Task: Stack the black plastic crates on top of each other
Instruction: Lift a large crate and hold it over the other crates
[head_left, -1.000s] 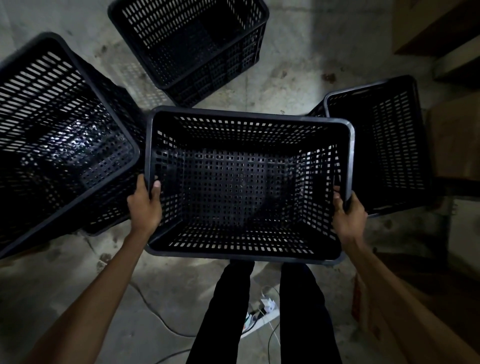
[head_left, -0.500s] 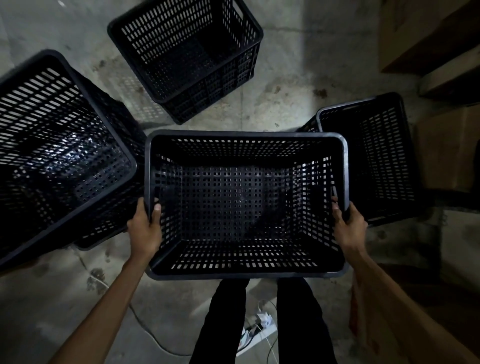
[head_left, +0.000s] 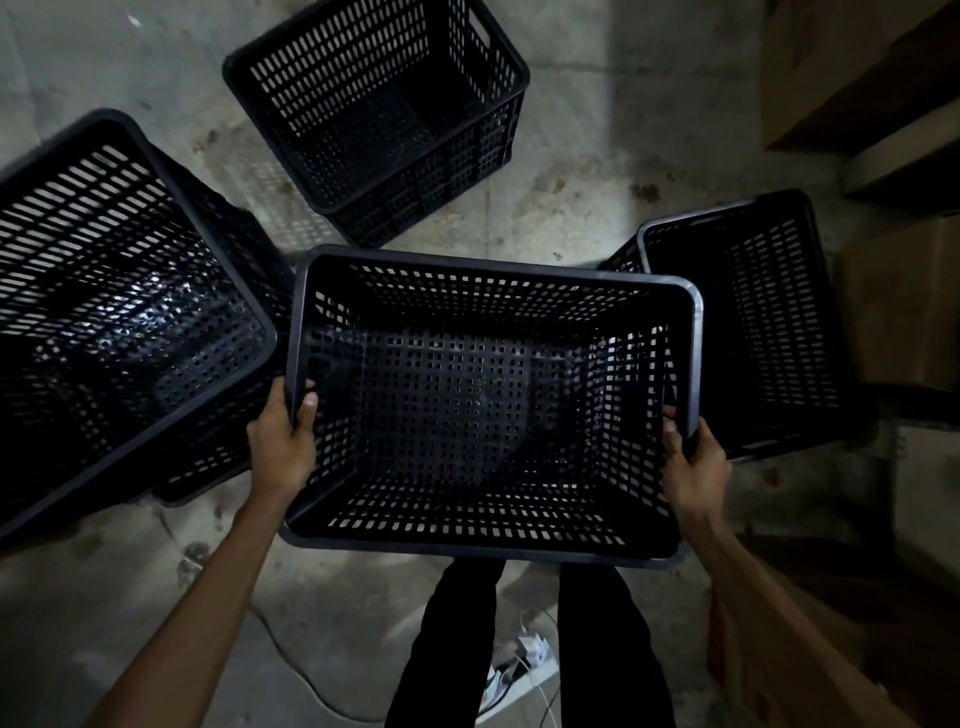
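Observation:
I hold a black perforated plastic crate (head_left: 488, 410) in front of me, its opening facing up. My left hand (head_left: 283, 441) grips its left rim and my right hand (head_left: 693, 462) grips its right rim. A tall crate (head_left: 119, 312) rises at the left, seemingly atop another one, its rim close to the held crate's left side. Another crate (head_left: 379, 104) stands on the floor further ahead. One more crate (head_left: 748, 322) sits at the right, partly hidden behind the held one.
The concrete floor (head_left: 571, 171) is stained and dimly lit. Cardboard boxes (head_left: 852, 73) line the right side. My dark-trousered legs (head_left: 530, 649) show below the crate, with a white power strip and cables (head_left: 519, 670) by my feet.
The held crate has come down and closer to me in the view. The crate ahead and the one at the right show more fully. Both hands keep their grip.

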